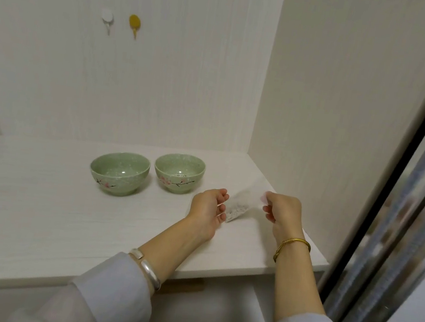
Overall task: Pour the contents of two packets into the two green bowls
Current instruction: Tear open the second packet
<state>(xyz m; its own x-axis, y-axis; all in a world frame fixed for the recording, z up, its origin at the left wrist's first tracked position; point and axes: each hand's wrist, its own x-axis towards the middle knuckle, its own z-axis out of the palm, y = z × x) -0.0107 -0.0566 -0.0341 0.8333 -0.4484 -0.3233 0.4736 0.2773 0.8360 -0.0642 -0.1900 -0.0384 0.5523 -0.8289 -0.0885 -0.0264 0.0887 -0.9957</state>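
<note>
The right hand [282, 211] pinches the top of a small clear plastic packet [240, 205] right of the two green ceramic bowls [119, 172]; the half-curled left hand [209, 205] should steady its bottom, tearing carefully over the white desk [36, 204].

white shelf [34, 217] | two green bowls [119, 173] [179, 173] side by side

Lots of bare shelf [22, 202] left and front of my two green bowls [119, 172], bowls nearly touching so no gap there, side wall [336, 110] boxing me in tight on the right
</note>
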